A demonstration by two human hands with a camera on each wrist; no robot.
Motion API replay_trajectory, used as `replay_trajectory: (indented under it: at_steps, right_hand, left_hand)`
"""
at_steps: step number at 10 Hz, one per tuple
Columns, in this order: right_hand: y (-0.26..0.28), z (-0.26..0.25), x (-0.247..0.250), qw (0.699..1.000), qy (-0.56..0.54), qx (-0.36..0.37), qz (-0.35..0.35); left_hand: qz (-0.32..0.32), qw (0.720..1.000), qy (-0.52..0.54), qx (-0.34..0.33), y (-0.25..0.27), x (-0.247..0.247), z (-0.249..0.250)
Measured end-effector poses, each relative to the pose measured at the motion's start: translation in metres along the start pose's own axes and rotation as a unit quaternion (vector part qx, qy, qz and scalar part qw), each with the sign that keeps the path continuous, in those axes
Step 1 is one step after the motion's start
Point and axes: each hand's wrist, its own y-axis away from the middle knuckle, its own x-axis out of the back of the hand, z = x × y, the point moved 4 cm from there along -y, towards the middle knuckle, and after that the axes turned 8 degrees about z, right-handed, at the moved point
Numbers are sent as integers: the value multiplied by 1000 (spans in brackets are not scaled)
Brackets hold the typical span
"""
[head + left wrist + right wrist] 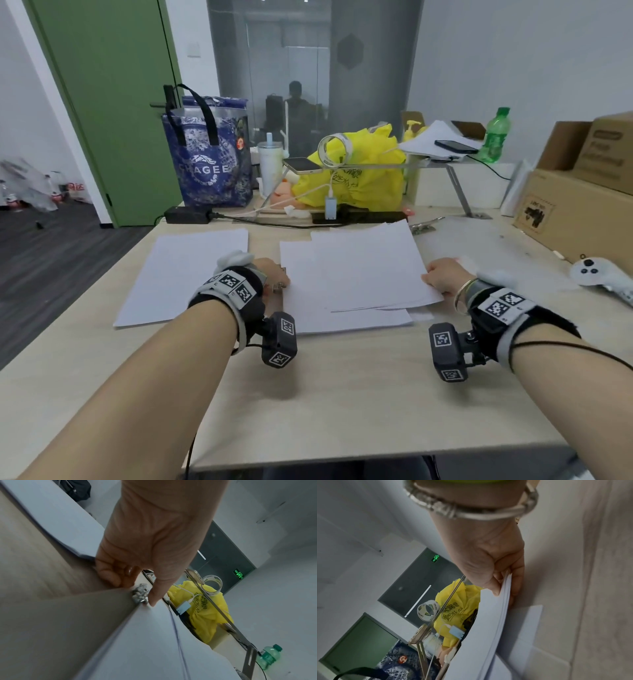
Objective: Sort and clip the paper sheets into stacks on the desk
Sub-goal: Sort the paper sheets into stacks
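A loose stack of white sheets (pixel 356 274) lies in the middle of the desk (pixel 342 394). My left hand (pixel 279 281) is at its left edge and pinches a small metal clip (pixel 139 594) between thumb and curled fingers, right on the paper's edge. My right hand (pixel 433 279) pinches the right edge of the upper sheets (pixel 503 599), thumb on top and fingers underneath, lifting them slightly off the lower sheets. A second, neat stack of paper (pixel 185 274) lies to the left. Another metal clip (pixel 423 228) rests behind the centre stack.
At the desk's back stand a blue tote bag (pixel 209 161), a yellow plastic bag (pixel 359 171), a power strip (pixel 359 216) and a metal shelf (pixel 411 164) with phones. Cardboard boxes (pixel 579 192) and a white controller (pixel 599 275) sit at the right.
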Motion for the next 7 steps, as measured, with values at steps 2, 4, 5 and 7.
replay_trajectory:
  at_steps: [2,4,5,7]
  right_hand:
    - [3,-5,2,1000,-14,-2,-15]
    - [10,-27,5,996,-91,-1,13]
    - [12,-40,1,993,-118,12,-8]
    - [20,-70,-13,990,-125,67,-24]
  left_hand:
    - [39,994,-98,-42,5,10,19]
    - [69,991,115,6,-2,24,17]
    - [149,982,111,42,-11,45,-2]
    - [234,971,-11,42,-50,81,-69]
